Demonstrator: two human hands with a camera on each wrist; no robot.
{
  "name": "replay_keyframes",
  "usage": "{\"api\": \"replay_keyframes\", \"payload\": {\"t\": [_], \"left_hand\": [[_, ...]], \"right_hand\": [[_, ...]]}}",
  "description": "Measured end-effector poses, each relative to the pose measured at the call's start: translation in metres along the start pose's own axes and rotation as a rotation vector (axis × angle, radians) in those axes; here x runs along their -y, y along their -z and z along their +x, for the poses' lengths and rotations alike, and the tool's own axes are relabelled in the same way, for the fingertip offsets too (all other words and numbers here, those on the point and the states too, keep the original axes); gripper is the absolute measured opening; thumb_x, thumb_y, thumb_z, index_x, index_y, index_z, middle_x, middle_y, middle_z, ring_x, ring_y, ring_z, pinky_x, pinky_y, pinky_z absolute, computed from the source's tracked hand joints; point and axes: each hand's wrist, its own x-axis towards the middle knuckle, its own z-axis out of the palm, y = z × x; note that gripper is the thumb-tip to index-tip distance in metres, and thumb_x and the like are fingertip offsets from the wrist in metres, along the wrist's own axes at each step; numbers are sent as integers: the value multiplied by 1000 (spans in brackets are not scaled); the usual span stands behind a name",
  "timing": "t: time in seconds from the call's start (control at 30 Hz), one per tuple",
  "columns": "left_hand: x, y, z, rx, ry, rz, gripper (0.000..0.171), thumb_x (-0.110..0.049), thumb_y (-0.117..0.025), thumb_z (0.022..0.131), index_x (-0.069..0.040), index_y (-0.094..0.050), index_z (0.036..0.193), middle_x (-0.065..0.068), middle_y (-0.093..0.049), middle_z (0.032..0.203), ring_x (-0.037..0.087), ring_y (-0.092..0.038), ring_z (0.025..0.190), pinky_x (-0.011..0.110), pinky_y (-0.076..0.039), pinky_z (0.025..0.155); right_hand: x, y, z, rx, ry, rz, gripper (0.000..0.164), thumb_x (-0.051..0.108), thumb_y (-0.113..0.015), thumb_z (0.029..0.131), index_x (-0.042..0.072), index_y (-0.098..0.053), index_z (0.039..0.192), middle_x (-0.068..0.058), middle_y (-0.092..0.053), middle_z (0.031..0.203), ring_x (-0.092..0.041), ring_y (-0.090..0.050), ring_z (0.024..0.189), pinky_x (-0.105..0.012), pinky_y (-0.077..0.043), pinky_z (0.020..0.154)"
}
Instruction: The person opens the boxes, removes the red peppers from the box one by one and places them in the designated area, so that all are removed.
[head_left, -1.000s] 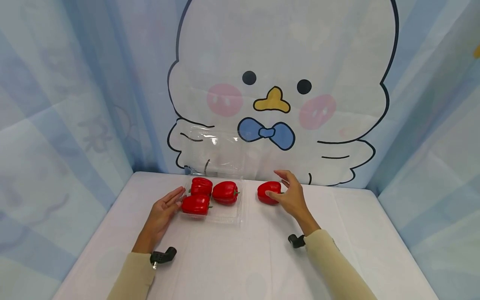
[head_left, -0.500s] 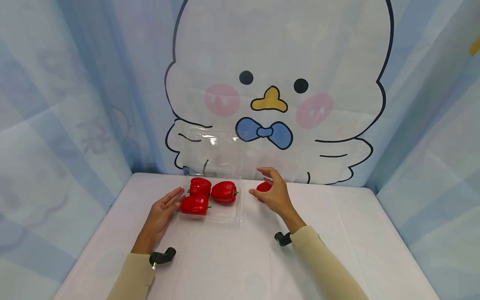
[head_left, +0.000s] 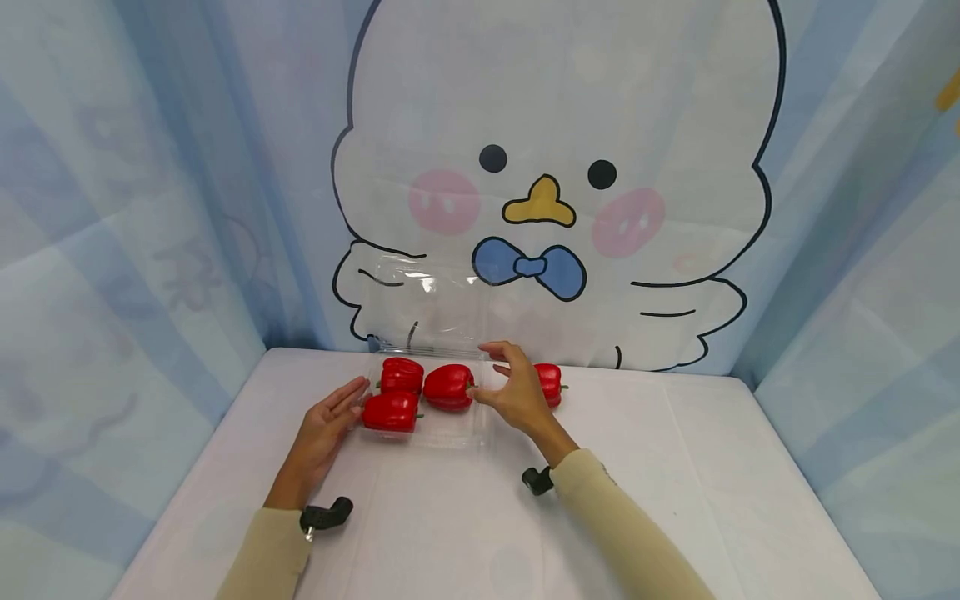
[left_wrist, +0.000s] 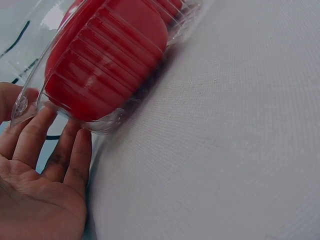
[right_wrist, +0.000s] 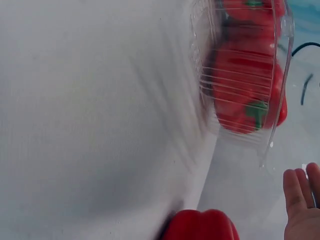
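A clear plastic clamshell container [head_left: 450, 431] stands at the back of the table, its hinged lid [head_left: 442, 304] raised. Inside lie three red bell peppers: a back-left bell pepper [head_left: 401, 375], a front-left bell pepper [head_left: 390, 412] and a right bell pepper [head_left: 448, 388]. My left hand [head_left: 321, 435] touches the container's left side with extended fingers [left_wrist: 31, 140]. At the container's right side my right hand [head_left: 521, 404] is spread, fingers and thumb apart, holding nothing. A fourth bell pepper [head_left: 551, 385] sits on the table behind that hand, partly hidden by it.
The white-covered table [head_left: 442, 533] ends at a backdrop curtain [head_left: 675, 167] with a cartoon bird, close behind the container. More blue-and-white curtain [head_left: 97, 292] hangs on both sides. A black wrist camera [head_left: 327, 512] sits on the left wrist.
My right hand has moved left, leaving the loose bell pepper on the table and reaching the container's right side. My left hand stays at the container's left side.
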Motion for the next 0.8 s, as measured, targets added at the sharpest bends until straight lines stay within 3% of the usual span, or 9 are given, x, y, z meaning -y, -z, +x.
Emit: {"api": "replay_keyframes", "payload": {"t": [0.2, 0.57, 0.8], "left_hand": [[-2, -1, -1, -5, 12, -12, 61, -11, -57, 110, -12, -34, 167, 4, -36, 174, 24, -36, 160, 19, -46, 113], [-1, 0, 0, -10, 18, -11, 61, -12, -57, 110, -13, -35, 167, 3, -37, 173, 23, -37, 160, 19, -46, 113], [-1, 0, 0, -14, 18, -10, 60, -12, -57, 110, -13, -35, 167, 3, -37, 173, 22, -38, 160, 20, -46, 114]], "right_hand": [[1, -13, 3, 34, -13, -18, 71, 14, -92, 82, 25, -58, 144, 0, -58, 149, -26, -56, 141, -45, -55, 114], [-2, -30, 6, 74, -26, -40, 71, 13, -92, 83, 23, -58, 144, -10, -57, 150, -37, -55, 142, -51, -57, 111], [-3, -36, 8, 91, -10, -99, 70, 13, -93, 82, 24, -60, 143, -8, -57, 148, -33, -57, 139, -48, -61, 106]]}}
